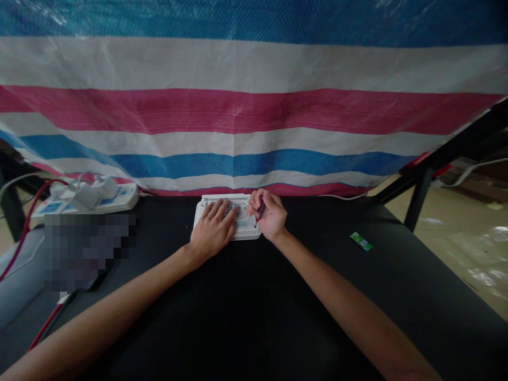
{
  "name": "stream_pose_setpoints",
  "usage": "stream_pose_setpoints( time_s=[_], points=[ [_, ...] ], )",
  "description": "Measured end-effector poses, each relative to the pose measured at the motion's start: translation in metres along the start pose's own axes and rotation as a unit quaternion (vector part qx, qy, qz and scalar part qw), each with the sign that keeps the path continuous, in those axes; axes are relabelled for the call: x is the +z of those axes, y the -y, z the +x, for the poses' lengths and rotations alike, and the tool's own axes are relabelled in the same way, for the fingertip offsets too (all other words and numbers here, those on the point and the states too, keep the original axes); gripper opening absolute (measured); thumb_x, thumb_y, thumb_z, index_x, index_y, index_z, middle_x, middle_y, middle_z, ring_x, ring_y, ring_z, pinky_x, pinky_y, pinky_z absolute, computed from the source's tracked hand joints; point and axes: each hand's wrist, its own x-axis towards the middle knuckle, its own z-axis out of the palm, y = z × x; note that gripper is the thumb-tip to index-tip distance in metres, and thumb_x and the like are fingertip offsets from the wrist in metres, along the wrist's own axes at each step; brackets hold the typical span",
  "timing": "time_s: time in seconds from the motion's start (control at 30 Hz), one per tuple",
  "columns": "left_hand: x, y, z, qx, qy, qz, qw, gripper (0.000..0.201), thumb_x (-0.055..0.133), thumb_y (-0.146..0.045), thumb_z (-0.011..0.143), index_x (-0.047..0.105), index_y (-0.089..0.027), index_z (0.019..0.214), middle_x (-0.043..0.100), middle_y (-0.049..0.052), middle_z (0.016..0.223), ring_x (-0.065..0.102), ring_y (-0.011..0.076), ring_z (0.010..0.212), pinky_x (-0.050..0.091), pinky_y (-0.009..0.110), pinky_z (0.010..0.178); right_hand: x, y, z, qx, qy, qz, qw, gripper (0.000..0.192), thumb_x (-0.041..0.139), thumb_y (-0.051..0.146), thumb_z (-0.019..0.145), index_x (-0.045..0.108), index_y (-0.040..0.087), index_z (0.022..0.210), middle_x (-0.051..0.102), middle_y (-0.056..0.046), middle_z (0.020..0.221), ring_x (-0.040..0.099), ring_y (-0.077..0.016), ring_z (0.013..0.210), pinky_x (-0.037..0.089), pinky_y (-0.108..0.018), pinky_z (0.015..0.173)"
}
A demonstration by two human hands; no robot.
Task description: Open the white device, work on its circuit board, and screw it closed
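Observation:
A white router (248,231) with a vented underside lies upside down on the black table, and a white bar, likely its antenna, runs along its far edge. My left hand (214,226) rests on the left and middle of it with fingers spread, covering much of that side. Over the router's right edge, my right hand (271,214) is closed around a thin, dark reddish tool (261,209) that looks like a small screwdriver. Its lower end points down at the router's right corner; whether it touches there I cannot tell. My fingers hide most of the tool.
A white power strip (129,197) with plugs and cables stands at the back left, near a blurred-out dark item (85,251) and a red cable (44,325). A small green packet (361,241) lies on the right. Behind the table (222,317) hangs a striped plastic sheet (234,111).

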Motion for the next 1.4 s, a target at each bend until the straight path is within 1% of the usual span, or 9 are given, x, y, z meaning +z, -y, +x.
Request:
stream_pose_setpoints(
  time_s=[0.2,0.3,0.4,0.57,0.63,0.73,0.83,1.0,1.4],
  points=[
    [-0.001,0.0,0.0,-0.003,0.004,-0.014,1.0,0.041,0.041,-0.029,0.099,0.054,-0.014,0.135,0.05,0.018,0.145,0.043,0.0334,0.138,0.035,0.052,0.113,0.0,0.0,-0.001,0.057,0.015,0.008,0.998,0.048,0.062,0.068,0.076,0.041,0.025,0.07,0.022,0.012,0.043,0.015,-0.0073,0.035,0.019,-0.022,0.038],
    [-0.002,0.0,0.001,-0.001,0.011,-0.004,1.0,0.042,0.041,-0.028,0.099,0.054,-0.013,0.136,0.051,0.018,0.144,0.044,0.034,0.137,0.035,0.052,0.113,-0.003,-0.001,0.0,0.061,0.034,-0.004,0.998,0.049,0.061,0.065,0.077,0.038,0.024,0.062,0.02,0.012,0.042,0.014,-0.0065,0.034,0.02,-0.022,0.038],
    [-0.002,-0.001,0.001,0.0,0.013,-0.003,1.0,0.042,0.041,-0.028,0.099,0.054,-0.013,0.135,0.05,0.018,0.144,0.044,0.0344,0.137,0.035,0.051,0.113,-0.009,0.002,0.004,0.04,0.055,-0.038,0.997,0.044,0.056,0.051,0.081,0.039,0.022,0.052,0.028,0.009,0.039,0.022,-0.0064,0.033,0.026,-0.024,0.04],
    [-0.002,0.0,0.0,0.002,0.005,-0.006,1.0,0.042,0.041,-0.028,0.099,0.054,-0.014,0.136,0.05,0.018,0.145,0.043,0.0345,0.137,0.035,0.052,0.113,-0.018,0.015,0.014,0.013,0.097,-0.105,0.99,0.03,0.049,0.029,0.075,0.048,0.02,0.047,0.049,0.0,0.045,0.047,-0.0116,0.044,0.043,-0.028,0.054],
    [-0.001,0.001,0.0,0.003,0.002,-0.01,1.0,0.042,0.042,-0.029,0.098,0.054,-0.014,0.136,0.05,0.018,0.145,0.043,0.0343,0.138,0.035,0.051,0.113,-0.016,0.019,0.015,0.062,0.096,-0.085,0.99,0.022,0.049,0.028,0.074,0.051,0.02,0.054,0.044,0.004,0.043,0.04,-0.0101,0.039,0.042,-0.027,0.05],
    [-0.001,0.001,0.0,0.003,0.002,-0.009,1.0,0.042,0.042,-0.029,0.098,0.054,-0.015,0.136,0.05,0.018,0.145,0.043,0.0343,0.137,0.036,0.052,0.113,-0.009,0.018,0.011,0.125,0.079,-0.019,0.989,0.01,0.052,0.031,0.076,0.049,0.022,0.072,0.029,0.012,0.041,0.018,-0.0068,0.034,0.028,-0.021,0.039],
    [-0.001,0.0,0.0,0.003,0.005,0.0,1.0,0.042,0.041,-0.028,0.099,0.054,-0.014,0.136,0.05,0.019,0.145,0.044,0.0347,0.137,0.036,0.052,0.113,-0.003,0.016,0.006,0.12,0.07,0.017,0.99,0.023,0.058,0.037,0.078,0.039,0.025,0.077,0.026,0.014,0.043,0.013,-0.0066,0.037,0.015,-0.02,0.038],
    [-0.001,0.0,0.0,-0.003,0.004,-0.021,1.0,0.042,0.042,-0.028,0.098,0.053,-0.015,0.136,0.05,0.017,0.145,0.043,0.0333,0.138,0.034,0.051,0.114,-0.004,0.015,0.004,0.12,0.061,0.019,0.991,0.04,0.065,0.044,0.074,0.03,0.026,0.075,0.028,0.013,0.045,0.015,-0.0069,0.039,0.014,-0.022,0.041],
    [-0.011,0.013,0.009,0.031,0.035,-0.009,0.999,0.041,0.038,-0.038,0.101,0.059,-0.02,0.131,0.058,0.014,0.135,0.053,0.0333,0.123,0.045,0.05,0.097,-0.002,0.01,0.006,0.073,0.016,-0.024,0.997,0.037,0.066,0.051,0.077,0.046,0.022,0.065,0.044,0.005,0.049,0.039,-0.0097,0.042,0.027,-0.024,0.043]
  ],
)
